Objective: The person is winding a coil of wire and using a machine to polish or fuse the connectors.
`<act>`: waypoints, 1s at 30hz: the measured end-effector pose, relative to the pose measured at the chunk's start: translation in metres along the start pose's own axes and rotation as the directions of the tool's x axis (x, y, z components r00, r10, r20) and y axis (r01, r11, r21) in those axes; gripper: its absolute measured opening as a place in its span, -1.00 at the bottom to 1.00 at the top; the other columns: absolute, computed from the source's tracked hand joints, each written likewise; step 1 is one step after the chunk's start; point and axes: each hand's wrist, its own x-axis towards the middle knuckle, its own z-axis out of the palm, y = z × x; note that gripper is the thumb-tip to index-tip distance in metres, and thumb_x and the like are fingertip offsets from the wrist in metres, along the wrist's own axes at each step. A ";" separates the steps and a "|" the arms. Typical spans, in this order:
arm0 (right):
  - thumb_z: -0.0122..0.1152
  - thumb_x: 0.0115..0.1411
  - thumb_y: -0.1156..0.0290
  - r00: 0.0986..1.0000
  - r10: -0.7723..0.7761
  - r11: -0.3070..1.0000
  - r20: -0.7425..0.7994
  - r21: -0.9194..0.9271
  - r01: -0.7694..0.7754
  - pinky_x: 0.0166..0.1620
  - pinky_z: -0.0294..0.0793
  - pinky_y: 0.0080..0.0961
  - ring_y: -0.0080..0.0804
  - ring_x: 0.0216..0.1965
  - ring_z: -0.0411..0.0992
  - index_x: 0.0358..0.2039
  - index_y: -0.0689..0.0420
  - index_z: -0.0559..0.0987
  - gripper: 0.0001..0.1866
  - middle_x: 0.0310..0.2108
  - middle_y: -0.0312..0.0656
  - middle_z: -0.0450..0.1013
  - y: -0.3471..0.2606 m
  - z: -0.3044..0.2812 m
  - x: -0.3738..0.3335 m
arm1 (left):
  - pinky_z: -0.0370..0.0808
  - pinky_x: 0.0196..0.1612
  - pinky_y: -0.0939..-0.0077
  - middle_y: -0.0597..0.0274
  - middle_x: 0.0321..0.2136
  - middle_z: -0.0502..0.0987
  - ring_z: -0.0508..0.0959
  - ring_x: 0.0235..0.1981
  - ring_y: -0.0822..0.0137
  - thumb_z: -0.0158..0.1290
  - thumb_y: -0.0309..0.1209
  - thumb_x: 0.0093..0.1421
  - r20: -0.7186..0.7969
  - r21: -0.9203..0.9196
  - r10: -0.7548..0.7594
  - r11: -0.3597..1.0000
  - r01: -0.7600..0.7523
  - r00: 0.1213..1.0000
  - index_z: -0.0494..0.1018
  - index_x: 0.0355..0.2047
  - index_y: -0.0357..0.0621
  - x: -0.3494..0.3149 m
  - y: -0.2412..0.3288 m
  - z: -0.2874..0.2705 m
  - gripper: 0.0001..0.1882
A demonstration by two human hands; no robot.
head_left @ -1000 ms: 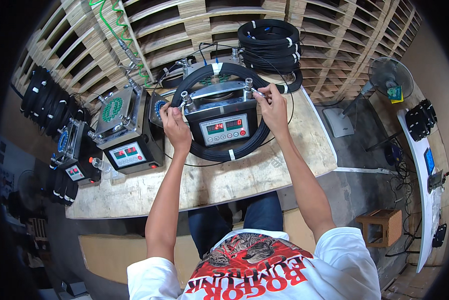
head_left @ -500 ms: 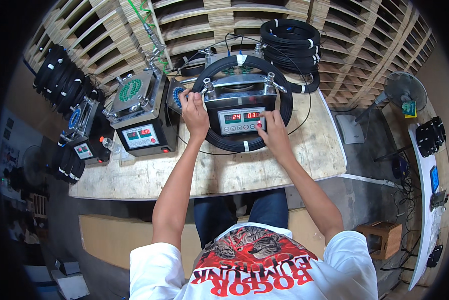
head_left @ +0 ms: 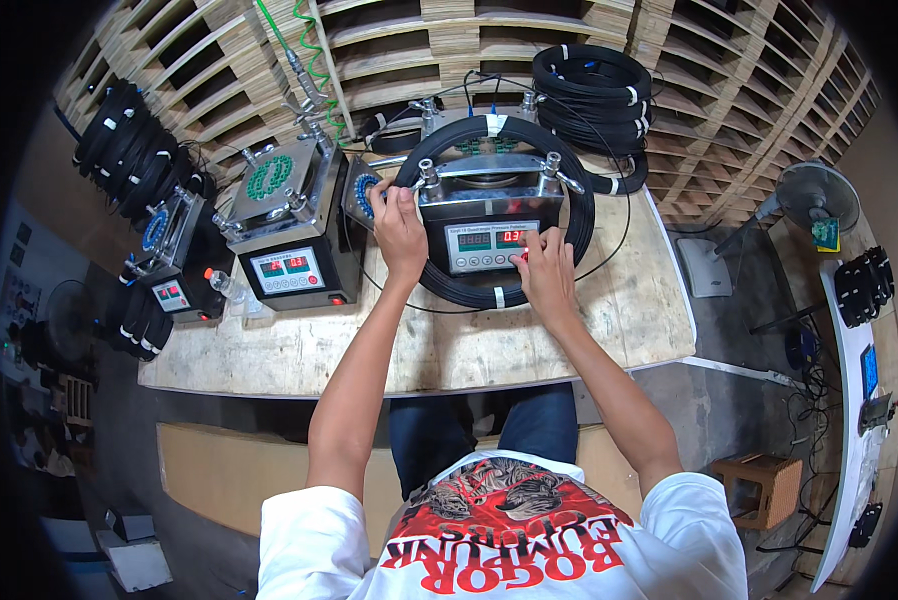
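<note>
In front of me stands a black and silver bench polishing machine [head_left: 489, 205] with a digital panel [head_left: 484, 248]. A coil of black cable [head_left: 581, 225] with white ties rings it. My left hand [head_left: 401, 235] is closed at its left corner, around what looks like the clamp lever beside the silver post [head_left: 429, 178]; the fingers partly hide it. A plate with blue connectors [head_left: 365, 190] is just left of those fingers. My right hand [head_left: 547, 270] holds nothing, its fingers apart over the panel's right end, with the thumb at the red button.
Two similar machines stand to the left, one with a green-ringed plate [head_left: 269, 178], the other with a blue-ringed plate [head_left: 155, 230]. A small bottle [head_left: 219, 280] sits between them. More cable coils [head_left: 589, 100] are stacked behind right. Wooden pallets rise behind the table [head_left: 299, 360]; a fan [head_left: 814, 195] stands right.
The panel's left readout has gone from lit red digits to dark. My right thumb has come in at the red button. The whole view has shifted slightly; my left hand keeps its place at the corner.
</note>
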 end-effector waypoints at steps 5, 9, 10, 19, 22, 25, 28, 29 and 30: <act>0.32 0.15 0.45 0.999 0.033 0.990 0.041 0.137 -0.039 -0.16 0.29 -0.30 -0.17 -0.25 0.32 -0.17 0.14 0.47 -0.74 -0.27 -0.12 0.28 -0.001 -0.008 0.001 | 0.42 -0.06 0.02 -0.17 -0.06 0.40 0.51 -0.12 -0.23 -0.20 -0.15 0.47 0.016 -0.035 0.022 0.999 -0.022 1.000 0.37 -0.17 -0.31 0.003 -0.007 -0.004 -0.60; 0.14 0.29 0.48 0.889 0.333 0.864 -0.316 0.481 -0.153 0.01 0.36 -0.30 -0.15 -0.17 0.37 -0.10 0.18 0.49 -0.81 -0.21 -0.06 0.31 0.023 -0.009 0.004 | 0.33 0.16 0.15 -0.22 0.05 0.41 0.46 0.08 -0.12 -0.01 -0.10 0.38 0.190 -0.187 -0.202 0.953 0.238 0.961 0.24 0.15 -0.33 0.004 -0.002 -0.014 -0.44; 0.14 0.29 0.48 0.888 0.330 0.863 -0.320 0.483 -0.147 0.01 0.36 -0.30 -0.15 -0.17 0.37 -0.10 0.18 0.49 -0.81 -0.21 -0.06 0.31 0.028 -0.014 0.012 | 0.31 0.19 0.17 -0.25 0.07 0.42 0.45 0.12 -0.12 0.03 -0.10 0.36 0.322 -0.163 -0.284 0.923 0.348 0.903 0.20 0.23 -0.32 0.003 0.002 -0.019 -0.37; -0.20 0.52 0.23 0.898 0.436 0.696 -0.053 0.653 -0.299 0.03 0.42 -0.35 -0.19 -0.07 0.52 0.22 0.17 0.43 -0.58 0.00 0.08 0.52 0.063 -0.016 0.065 | 0.39 0.16 0.30 -0.15 0.07 0.52 0.54 0.08 0.03 -0.01 -0.39 0.38 0.125 -0.248 -0.236 0.933 0.261 0.964 0.35 0.24 -0.27 -0.016 -0.019 -0.003 -0.56; -0.21 0.52 0.18 0.906 0.403 0.733 -0.129 0.639 -0.235 0.11 0.39 -0.38 -0.18 0.04 0.49 0.20 0.19 0.44 -0.55 0.03 0.08 0.51 0.063 -0.012 0.067 | 0.40 0.14 0.30 -0.15 0.06 0.53 0.55 0.07 0.03 0.00 -0.40 0.38 0.133 -0.271 -0.274 0.914 0.301 0.952 0.36 0.23 -0.27 -0.015 -0.016 -0.003 -0.56; -0.22 0.52 0.14 0.911 0.396 0.717 -0.119 0.660 -0.225 0.16 0.36 -0.38 -0.16 0.10 0.47 0.20 0.22 0.44 -0.52 0.05 0.07 0.50 0.059 -0.016 0.068 | 0.41 0.14 0.29 -0.14 0.05 0.54 0.56 0.07 0.03 -0.01 -0.38 0.39 0.119 -0.273 -0.282 0.913 0.305 0.952 0.36 0.22 -0.27 -0.020 -0.025 0.000 -0.56; -0.21 0.52 0.13 0.913 0.388 0.726 -0.124 0.652 -0.220 0.17 0.35 -0.37 -0.13 0.12 0.45 0.20 0.23 0.44 -0.51 0.07 0.07 0.49 0.062 -0.018 0.072 | 0.40 0.15 0.29 -0.14 0.07 0.53 0.54 0.10 0.02 -0.03 -0.34 0.40 0.104 -0.254 -0.279 0.921 0.297 0.955 0.37 0.22 -0.28 -0.020 -0.026 0.002 -0.56; -0.21 0.52 0.13 0.913 0.389 0.725 -0.123 0.652 -0.221 0.17 0.35 -0.37 -0.13 0.12 0.45 0.20 0.23 0.44 -0.51 0.07 0.07 0.49 0.063 -0.017 0.073 | 0.38 0.17 0.29 -0.15 0.08 0.52 0.53 0.11 0.02 -0.03 -0.32 0.41 0.111 -0.267 -0.281 0.916 0.300 0.953 0.36 0.23 -0.28 -0.020 -0.026 0.002 -0.55; -0.22 0.52 0.12 0.921 0.368 0.718 -0.129 0.668 -0.193 0.18 0.34 -0.37 -0.11 0.13 0.45 0.20 0.22 0.44 -0.51 0.08 0.08 0.49 0.064 -0.015 0.074 | 0.37 0.18 0.29 -0.16 0.10 0.51 0.52 0.13 0.01 -0.03 -0.31 0.41 0.117 -0.280 -0.281 0.911 0.303 0.953 0.35 0.23 -0.28 -0.019 -0.026 0.001 -0.54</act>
